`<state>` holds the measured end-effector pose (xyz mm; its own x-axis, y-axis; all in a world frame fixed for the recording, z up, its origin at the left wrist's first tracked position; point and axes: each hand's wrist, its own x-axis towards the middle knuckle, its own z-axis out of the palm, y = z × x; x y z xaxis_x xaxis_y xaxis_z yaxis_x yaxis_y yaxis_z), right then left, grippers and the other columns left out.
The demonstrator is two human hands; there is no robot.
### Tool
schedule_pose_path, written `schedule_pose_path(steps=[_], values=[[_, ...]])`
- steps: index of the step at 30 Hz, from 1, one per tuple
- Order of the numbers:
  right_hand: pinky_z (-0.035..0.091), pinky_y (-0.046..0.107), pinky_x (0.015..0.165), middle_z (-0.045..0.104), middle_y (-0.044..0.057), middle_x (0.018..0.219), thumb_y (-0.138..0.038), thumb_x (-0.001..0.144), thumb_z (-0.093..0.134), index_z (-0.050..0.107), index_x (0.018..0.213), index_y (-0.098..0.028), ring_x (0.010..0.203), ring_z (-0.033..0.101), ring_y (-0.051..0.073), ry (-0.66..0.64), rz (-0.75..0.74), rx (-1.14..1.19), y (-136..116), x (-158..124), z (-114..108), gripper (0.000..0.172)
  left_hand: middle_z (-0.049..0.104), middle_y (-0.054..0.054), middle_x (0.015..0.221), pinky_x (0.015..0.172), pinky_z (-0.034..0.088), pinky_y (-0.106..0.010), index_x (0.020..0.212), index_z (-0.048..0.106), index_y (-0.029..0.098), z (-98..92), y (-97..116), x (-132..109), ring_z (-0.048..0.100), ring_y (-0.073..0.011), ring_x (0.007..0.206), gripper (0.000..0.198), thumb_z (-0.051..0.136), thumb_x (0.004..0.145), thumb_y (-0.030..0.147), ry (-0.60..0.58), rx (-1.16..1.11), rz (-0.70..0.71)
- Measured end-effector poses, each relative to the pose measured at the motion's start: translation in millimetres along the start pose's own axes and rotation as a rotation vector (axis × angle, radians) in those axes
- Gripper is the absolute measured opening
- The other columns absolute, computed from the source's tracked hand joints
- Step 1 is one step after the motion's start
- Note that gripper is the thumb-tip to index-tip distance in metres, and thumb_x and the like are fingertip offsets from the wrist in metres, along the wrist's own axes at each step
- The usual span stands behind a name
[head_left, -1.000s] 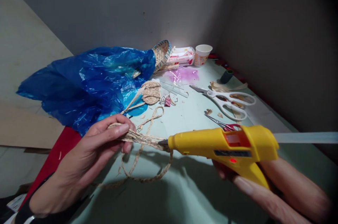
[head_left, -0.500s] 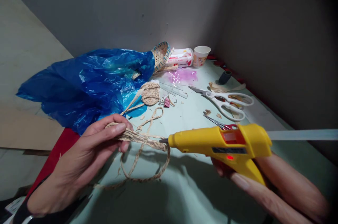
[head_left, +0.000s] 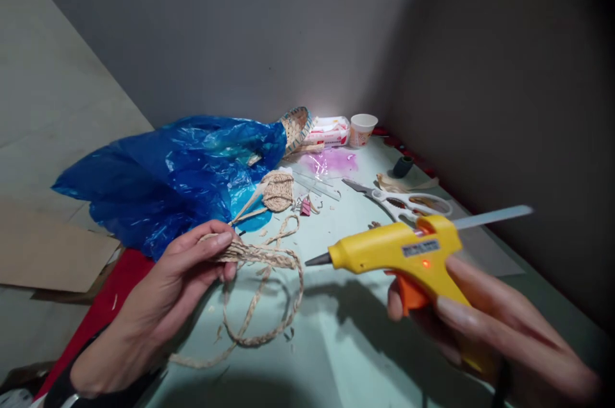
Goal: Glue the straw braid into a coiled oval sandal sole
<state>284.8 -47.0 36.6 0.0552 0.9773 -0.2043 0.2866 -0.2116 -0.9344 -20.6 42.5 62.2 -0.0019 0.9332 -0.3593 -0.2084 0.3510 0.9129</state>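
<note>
My left hand (head_left: pixel 192 267) pinches a flat bundle of braided straw cord (head_left: pixel 269 257) between thumb and fingers. A loose length of the cord loops below the bundle and trails over the table to the left. My right hand (head_left: pixel 480 318) is wrapped around the handle of a yellow hot glue gun (head_left: pixel 394 248) with an orange trigger and a lit red light. A translucent glue stick (head_left: pixel 494 217) juts from its back. The gun's dark nozzle points left, a small gap away from the bundle's right end.
A blue plastic bag (head_left: pixel 182 171) with a woven basket (head_left: pixel 296 127) at its mouth lies at the back left. Behind are a coiled straw piece (head_left: pixel 277 190), a pink clip (head_left: pixel 305 206), a paper cup (head_left: pixel 363 130), white-handled scissors (head_left: pixel 403 203) and a thread spool (head_left: pixel 402 167).
The glue gun has drawn back to the right, its nozzle now apart from the cord bundle, and it has tilted. My left hand still holds the bundle. The view has tipped upward slightly.
</note>
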Motion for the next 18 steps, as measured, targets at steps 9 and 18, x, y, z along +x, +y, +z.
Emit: schedule_pose_path(steps=[9,18], values=[[0.043,0.018,0.048,0.064,0.001,0.065,-0.045,0.091,0.052,0.059,0.087,-0.018,0.052,0.057,0.011,-0.382,0.230,0.083,0,20,13,0.029,0.057,0.005,0.074,0.059,0.051,-0.014,0.078,0.068,0.019,2.3,7,-16,0.056,-0.0070,0.060,0.011,0.076,0.078,0.027,-0.031,-0.006,0.131],[0.050,0.039,0.055,0.067,0.010,0.075,-0.050,0.096,0.038,0.062,0.083,-0.021,0.059,0.064,0.026,-0.095,-0.268,-0.938,-9,1,11,0.041,0.058,0.004,0.076,0.054,0.047,-0.014,0.084,0.069,0.020,16.0,7,-45,0.058,-0.0073,0.058,0.010,0.074,0.079,0.027,-0.129,-0.012,0.089]])
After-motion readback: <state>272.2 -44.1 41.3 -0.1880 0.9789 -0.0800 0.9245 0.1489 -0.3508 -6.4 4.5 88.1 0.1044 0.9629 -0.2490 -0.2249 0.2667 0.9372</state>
